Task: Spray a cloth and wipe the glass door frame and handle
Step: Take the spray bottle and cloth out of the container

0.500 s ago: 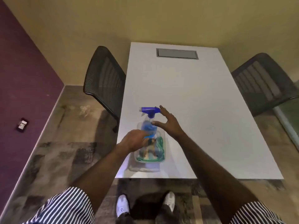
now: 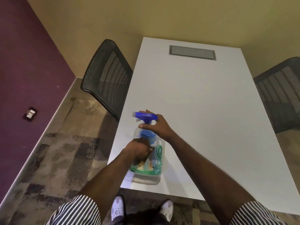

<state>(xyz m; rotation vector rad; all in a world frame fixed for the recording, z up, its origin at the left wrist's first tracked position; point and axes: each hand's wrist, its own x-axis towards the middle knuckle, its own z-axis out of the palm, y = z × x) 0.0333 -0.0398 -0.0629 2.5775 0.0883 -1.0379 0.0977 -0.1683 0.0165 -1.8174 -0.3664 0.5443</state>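
A clear spray bottle (image 2: 159, 161) with a blue trigger head (image 2: 145, 117) stands near the front edge of the white table (image 2: 203, 111). It shows a green and brown label. Something white, perhaps a folded cloth (image 2: 146, 180), lies at its base. My left hand (image 2: 138, 147) is curled against the left side of the bottle's body and seems to grip it. My right hand (image 2: 159, 127) reaches over the neck. Its fingers are straight behind the trigger head, and the thumb lies across the neck. No glass door is in view.
A black mesh chair (image 2: 105, 75) stands at the table's left side, and another chair (image 2: 280, 95) at the right. A grey cable hatch (image 2: 192, 52) is set into the far end of the table. A wall socket (image 2: 30, 114) sits low on the purple wall.
My right hand has moved forward from beside the bottle onto the trigger head and neck. My left hand has slid a little lower on the bottle's body.
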